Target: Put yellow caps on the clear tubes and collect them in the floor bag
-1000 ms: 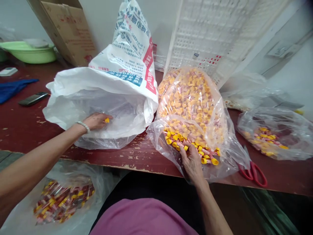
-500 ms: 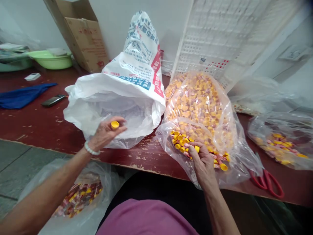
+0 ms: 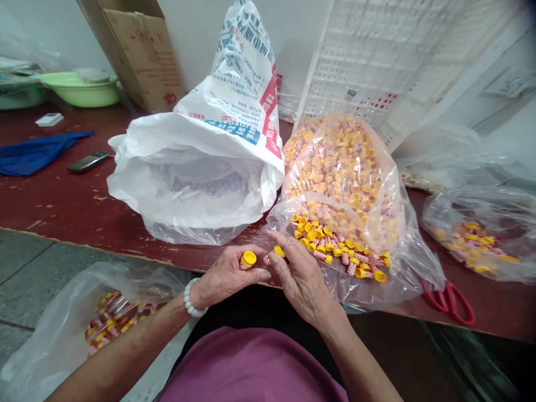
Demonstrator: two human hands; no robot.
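My left hand [image 3: 226, 274] and my right hand [image 3: 299, 276] meet at the table's front edge. Between the left fingers sits a small yellow-capped tube [image 3: 248, 259]. My right fingertips pinch a second yellow-capped piece [image 3: 278, 252], its body partly hidden. Just behind my right hand lies a clear plastic bag [image 3: 339, 195] heaped with many such pink-wrapped, yellow-capped pieces. To its left, a white woven sack [image 3: 196, 184] stands open with a clear liner. A white bead bracelet [image 3: 190, 298] circles my left wrist.
Red-handled scissors [image 3: 450, 304] lie on the chipped red table [image 3: 62, 206]. A filled plastic bag [image 3: 473, 240] sits right, another [image 3: 113, 318] on the floor at lower left. Behind stand a white crate [image 3: 397, 61] and cardboard box [image 3: 142, 50].
My left hand has moved from above the sack to the table's front edge beside my right hand. My right hand has risen out of the bag's mouth, holding a piece.
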